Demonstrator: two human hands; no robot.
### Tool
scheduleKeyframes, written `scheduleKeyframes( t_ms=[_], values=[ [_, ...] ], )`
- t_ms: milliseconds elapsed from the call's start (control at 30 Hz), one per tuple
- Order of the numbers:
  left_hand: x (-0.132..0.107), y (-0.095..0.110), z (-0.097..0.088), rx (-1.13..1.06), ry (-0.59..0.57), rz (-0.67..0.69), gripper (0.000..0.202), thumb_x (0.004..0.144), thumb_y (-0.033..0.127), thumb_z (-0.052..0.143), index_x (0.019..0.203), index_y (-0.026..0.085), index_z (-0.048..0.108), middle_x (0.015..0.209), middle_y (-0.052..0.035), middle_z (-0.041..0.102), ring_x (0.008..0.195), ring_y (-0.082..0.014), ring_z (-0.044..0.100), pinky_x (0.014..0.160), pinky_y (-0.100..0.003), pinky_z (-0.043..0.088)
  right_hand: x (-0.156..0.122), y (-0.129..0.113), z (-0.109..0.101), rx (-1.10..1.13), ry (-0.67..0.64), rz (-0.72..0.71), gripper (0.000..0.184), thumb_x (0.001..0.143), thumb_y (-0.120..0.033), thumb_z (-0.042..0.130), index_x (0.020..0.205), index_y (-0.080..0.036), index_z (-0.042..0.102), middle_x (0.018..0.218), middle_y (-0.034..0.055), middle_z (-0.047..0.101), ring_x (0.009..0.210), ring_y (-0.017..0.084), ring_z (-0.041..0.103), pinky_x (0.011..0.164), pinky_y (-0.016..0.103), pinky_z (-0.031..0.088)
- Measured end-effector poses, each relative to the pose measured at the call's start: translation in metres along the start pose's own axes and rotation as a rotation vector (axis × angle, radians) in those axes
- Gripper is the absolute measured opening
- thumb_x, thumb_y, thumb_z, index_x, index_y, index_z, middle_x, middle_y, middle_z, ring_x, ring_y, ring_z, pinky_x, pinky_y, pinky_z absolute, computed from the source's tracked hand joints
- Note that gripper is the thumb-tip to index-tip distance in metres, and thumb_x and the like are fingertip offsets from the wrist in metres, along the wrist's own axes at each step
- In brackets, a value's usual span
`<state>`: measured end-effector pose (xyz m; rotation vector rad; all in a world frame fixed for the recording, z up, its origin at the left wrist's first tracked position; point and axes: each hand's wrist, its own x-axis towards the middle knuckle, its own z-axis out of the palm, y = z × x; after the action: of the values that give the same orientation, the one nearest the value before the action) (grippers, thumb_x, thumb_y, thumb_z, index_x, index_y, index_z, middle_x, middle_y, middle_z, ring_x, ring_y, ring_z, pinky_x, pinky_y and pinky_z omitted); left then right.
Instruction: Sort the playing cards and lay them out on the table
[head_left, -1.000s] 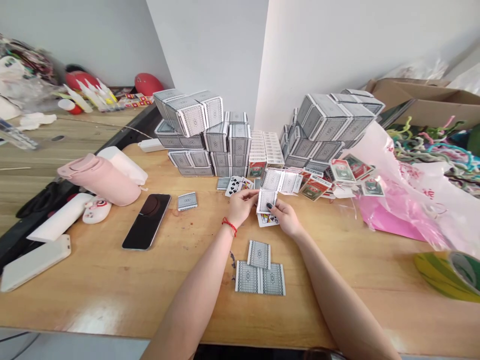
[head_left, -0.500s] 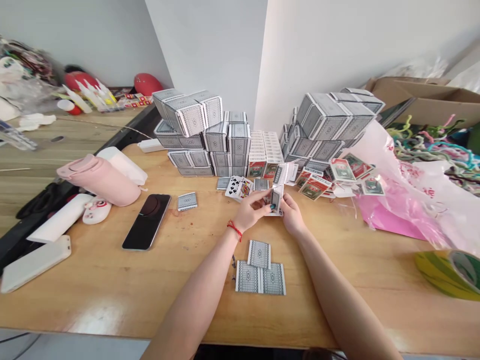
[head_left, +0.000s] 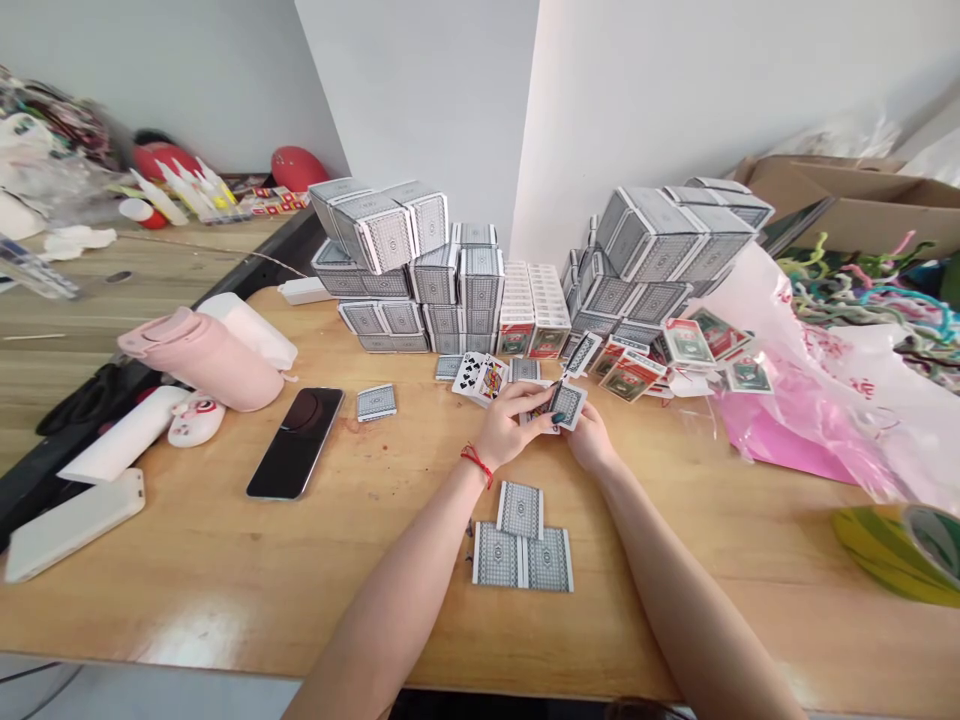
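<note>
Reference = three packs (head_left: 521, 545) lying flat near the front edge of the table (head_left: 225, 560).

- Pack of cards (head_left: 566, 405): straight beyond the three packs, a little to the right, held just above the table top.
- Left hand (head_left: 514, 425): fingers curled down over the pack's left part, closed on it.
- Right hand (head_left: 594, 442): thumb and fingertips pinch the right end, also closed on it. Both hands touch the pack.
- Orientation: patterned back faces up, tilted toward the camera. Long axis looks roughly left-right, skewed a bit to the far right. Cannot tell more, as the fingers cover part of it.

Room:
- Bare wood between the three packs and the hands, also left and right of the three packs.
- Beyond the three packs, past the hands: loose face-up cards (head_left: 480, 377), then stacked card boxes (head_left: 420, 270) against the wall. Tight there.
- Far right of the three packs: pink bag (head_left: 787, 420) with small card boxes (head_left: 630, 372) spilled at its edge, near the right hand.
- Left of the three packs: phone (head_left: 295, 443), well apart.
</note>
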<state>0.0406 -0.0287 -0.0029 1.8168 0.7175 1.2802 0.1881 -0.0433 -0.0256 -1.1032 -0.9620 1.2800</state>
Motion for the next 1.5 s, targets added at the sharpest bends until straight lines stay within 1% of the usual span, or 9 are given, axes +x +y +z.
scheduleKeyframes(
  t_ms=[133, 267, 533, 767, 867, 1033, 1267, 1400, 1500],
  values=[
    [0.000, 0.006, 0.001, 0.087, 0.002, 0.075, 0.038, 0.070, 0.033, 0.065, 0.107, 0.022, 0.063, 0.105, -0.0089, 0.060, 0.101, -0.0198, 0.053, 0.092, -0.039, 0.040, -0.003, -0.003, 0.003, 0.021, 0.043, 0.003, 0.025, 0.062, -0.029, 0.063, 0.085, -0.021, 0.063, 0.085, 0.0026, 0.068, 0.082, 0.022, 0.060, 0.072, 0.033, 0.048],
    [0.000, 0.010, 0.003, 0.196, 0.022, 0.128, 0.039, 0.070, 0.035, 0.065, 0.107, 0.023, 0.062, 0.103, -0.0082, 0.061, 0.097, -0.0200, 0.052, 0.090, -0.039, 0.040, -0.006, -0.005, 0.007, 0.159, 0.072, 0.060, 0.023, 0.060, -0.028, 0.064, 0.082, -0.022, 0.064, 0.085, 0.0033, 0.068, 0.082, 0.023, 0.061, 0.074, 0.036, 0.049],
    [-0.001, 0.009, 0.003, 0.221, 0.060, 0.195, 0.038, 0.069, 0.036, 0.066, 0.104, 0.022, 0.064, 0.101, -0.0082, 0.062, 0.093, -0.0195, 0.052, 0.086, -0.038, 0.042, -0.010, -0.013, 0.013, 0.342, -0.013, 0.172, 0.022, 0.060, -0.026, 0.067, 0.082, -0.022, 0.065, 0.083, 0.0008, 0.068, 0.080, 0.018, 0.061, 0.076, 0.031, 0.048],
    [-0.001, 0.011, 0.000, 0.030, 0.125, 0.050, 0.031, 0.082, 0.030, 0.050, 0.110, 0.019, 0.060, 0.102, -0.0088, 0.061, 0.097, -0.0191, 0.053, 0.089, -0.037, 0.040, -0.010, -0.016, 0.016, 0.271, -0.031, 0.162, 0.015, 0.063, -0.025, 0.065, 0.078, -0.025, 0.065, 0.081, -0.0002, 0.069, 0.084, 0.019, 0.061, 0.072, 0.028, 0.048],
    [0.000, 0.008, -0.001, -0.064, 0.149, -0.037, 0.034, 0.082, 0.031, 0.051, 0.112, 0.018, 0.058, 0.106, -0.0099, 0.059, 0.100, -0.0200, 0.053, 0.090, -0.037, 0.040, -0.009, -0.014, 0.014, 0.217, -0.075, 0.145, 0.011, 0.064, -0.029, 0.066, 0.073, -0.023, 0.064, 0.079, 0.0014, 0.068, 0.088, 0.021, 0.060, 0.075, 0.029, 0.047],
    [0.000, 0.002, -0.001, -0.174, 0.142, -0.128, 0.033, 0.079, 0.025, 0.054, 0.111, 0.016, 0.056, 0.107, -0.0100, 0.060, 0.099, -0.0199, 0.056, 0.087, -0.034, 0.044, -0.008, -0.014, 0.014, 0.217, -0.181, 0.178, 0.021, 0.068, -0.039, 0.066, 0.077, -0.021, 0.062, 0.073, 0.0021, 0.066, 0.081, 0.020, 0.061, 0.070, 0.031, 0.047],
    [0.002, 0.004, -0.005, -0.056, 0.090, -0.130, 0.032, 0.074, 0.016, 0.056, 0.105, 0.016, 0.055, 0.098, -0.0083, 0.063, 0.091, -0.0171, 0.059, 0.082, -0.032, 0.046, -0.009, -0.016, 0.015, 0.240, -0.133, 0.118, 0.031, 0.066, -0.038, 0.068, 0.092, -0.023, 0.058, 0.080, 0.0011, 0.065, 0.074, 0.017, 0.060, 0.065, 0.030, 0.047],
    [0.003, 0.007, -0.006, -0.006, 0.064, -0.123, 0.029, 0.075, 0.018, 0.057, 0.104, 0.017, 0.051, 0.087, -0.0054, 0.064, 0.083, -0.0147, 0.061, 0.076, -0.028, 0.047, -0.007, -0.013, 0.012, 0.239, -0.081, 0.102, 0.028, 0.069, -0.038, 0.065, 0.091, -0.023, 0.057, 0.076, -0.0004, 0.064, 0.069, 0.015, 0.058, 0.062, 0.028, 0.046],
    [0.002, 0.004, -0.007, 0.092, 0.029, -0.102, 0.026, 0.077, 0.019, 0.055, 0.103, 0.019, 0.053, 0.090, -0.0046, 0.063, 0.083, -0.0141, 0.060, 0.076, -0.028, 0.047, -0.007, -0.010, 0.012, 0.224, -0.052, 0.111, 0.027, 0.071, -0.042, 0.063, 0.090, -0.023, 0.057, 0.074, -0.0014, 0.062, 0.064, 0.014, 0.056, 0.058, 0.027, 0.045]
  ],
)
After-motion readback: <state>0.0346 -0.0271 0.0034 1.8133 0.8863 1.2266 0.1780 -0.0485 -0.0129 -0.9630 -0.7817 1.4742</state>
